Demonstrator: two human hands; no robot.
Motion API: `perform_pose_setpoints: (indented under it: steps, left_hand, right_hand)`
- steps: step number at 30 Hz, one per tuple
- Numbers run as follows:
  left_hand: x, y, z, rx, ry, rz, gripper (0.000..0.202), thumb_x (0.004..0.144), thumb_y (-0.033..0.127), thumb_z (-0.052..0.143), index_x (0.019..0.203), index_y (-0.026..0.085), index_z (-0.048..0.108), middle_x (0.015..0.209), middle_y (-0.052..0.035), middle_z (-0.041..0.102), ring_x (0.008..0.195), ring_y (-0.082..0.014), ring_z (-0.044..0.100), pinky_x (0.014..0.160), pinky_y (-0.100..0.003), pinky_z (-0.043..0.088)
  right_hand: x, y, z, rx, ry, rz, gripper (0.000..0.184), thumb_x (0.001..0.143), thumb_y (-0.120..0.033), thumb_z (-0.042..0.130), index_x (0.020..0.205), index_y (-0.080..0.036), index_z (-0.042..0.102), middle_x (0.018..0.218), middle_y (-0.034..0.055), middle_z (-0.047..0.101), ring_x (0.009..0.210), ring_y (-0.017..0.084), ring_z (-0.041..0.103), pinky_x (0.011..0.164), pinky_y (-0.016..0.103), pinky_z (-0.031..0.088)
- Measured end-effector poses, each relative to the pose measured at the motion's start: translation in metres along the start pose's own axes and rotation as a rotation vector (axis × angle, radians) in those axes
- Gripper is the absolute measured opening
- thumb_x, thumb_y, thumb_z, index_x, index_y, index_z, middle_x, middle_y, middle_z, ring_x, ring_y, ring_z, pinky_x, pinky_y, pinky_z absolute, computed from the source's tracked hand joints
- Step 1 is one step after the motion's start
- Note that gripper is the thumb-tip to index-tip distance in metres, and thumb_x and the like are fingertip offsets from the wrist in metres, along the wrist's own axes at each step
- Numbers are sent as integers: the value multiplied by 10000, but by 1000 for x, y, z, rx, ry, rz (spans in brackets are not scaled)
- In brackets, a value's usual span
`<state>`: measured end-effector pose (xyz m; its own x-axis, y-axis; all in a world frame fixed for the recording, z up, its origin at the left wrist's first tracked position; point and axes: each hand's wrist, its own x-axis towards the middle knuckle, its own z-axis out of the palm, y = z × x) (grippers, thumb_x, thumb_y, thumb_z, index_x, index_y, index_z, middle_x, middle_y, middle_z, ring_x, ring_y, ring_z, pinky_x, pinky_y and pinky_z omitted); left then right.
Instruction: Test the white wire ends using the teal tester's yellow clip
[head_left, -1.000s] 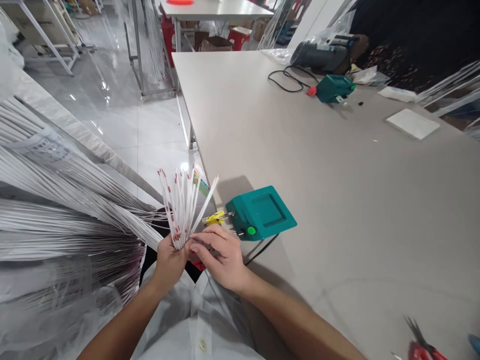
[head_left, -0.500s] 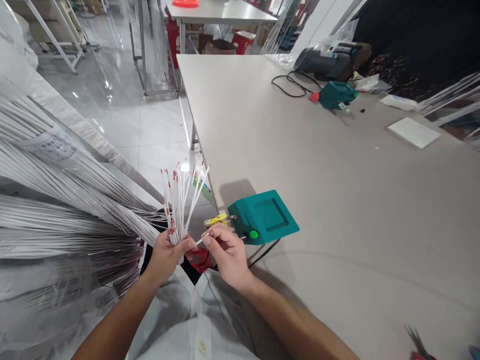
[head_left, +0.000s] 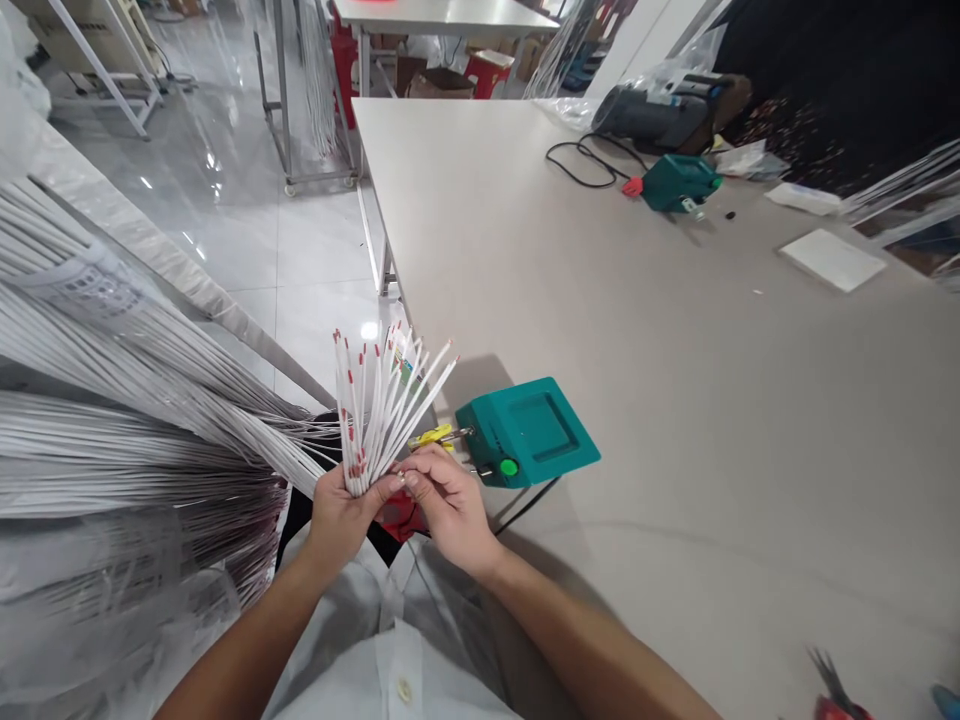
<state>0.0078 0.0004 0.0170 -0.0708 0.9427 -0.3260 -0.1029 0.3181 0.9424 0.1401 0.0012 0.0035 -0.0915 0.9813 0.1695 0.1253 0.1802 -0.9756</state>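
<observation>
My left hand (head_left: pixel 341 512) is closed round a fanned bunch of thin white wires with red marks near their ends (head_left: pixel 379 400), held upright in front of my chest. My right hand (head_left: pixel 444 502) pinches the base of the rightmost wires of that bunch, touching my left hand's fingers. Just beyond my right hand sits a small teal box with a green button (head_left: pixel 527 430) on the grey table (head_left: pixel 675 350), with a yellow clip (head_left: pixel 429 436) and metal pins at its left side. Something red (head_left: pixel 396 515) shows under my hands.
Long bundles of white wires in clear plastic (head_left: pixel 112 400) fill the left. A second teal box (head_left: pixel 679 182) with a black cable, a dark machine (head_left: pixel 660 115) and a white pad (head_left: pixel 831 259) lie at the table's far side. Red-handled scissors (head_left: pixel 836 690) lie bottom right.
My right hand has moved back to the bunch from holding one wire apart near the teal box. The wires now fan wider to the right.
</observation>
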Motion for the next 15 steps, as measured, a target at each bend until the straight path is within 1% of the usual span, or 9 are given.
perform_pose_setpoints:
  steps: [3, 6, 12, 15]
  left_hand:
    - [0, -1, 1, 15, 20, 17, 124, 598, 241, 724, 659, 141, 686, 494, 6, 603, 543, -153, 573, 476, -234, 435]
    - [0, -6, -1, 38, 54, 25, 141, 611, 247, 715, 702, 142, 692, 532, -9, 632, 596, -178, 602, 518, -254, 467]
    - [-3, -8, -1, 103, 33, 48, 181, 611, 257, 713, 747, 138, 701, 725, -50, 709, 704, -206, 633, 653, -295, 503]
    - [-5, -5, 1, 94, 39, 23, 206, 597, 263, 721, 758, 136, 704, 748, -56, 715, 722, -214, 638, 670, -298, 504]
  right_hand:
    - [1, -2, -3, -5, 10, -42, 159, 823, -199, 505, 849, -213, 661, 784, 47, 605, 759, 162, 560, 700, 317, 467]
    - [2, -2, -4, -11, 47, -42, 157, 807, -189, 523, 872, -212, 664, 805, 53, 621, 748, 158, 574, 704, 319, 472]
    - [3, -2, 0, -42, 87, 27, 61, 745, -202, 598, 744, -196, 658, 692, 31, 607, 639, 138, 558, 593, 272, 457]
    - [3, -2, 0, -80, 87, 31, 97, 771, -202, 565, 708, -190, 638, 666, 22, 591, 622, 131, 540, 587, 265, 446]
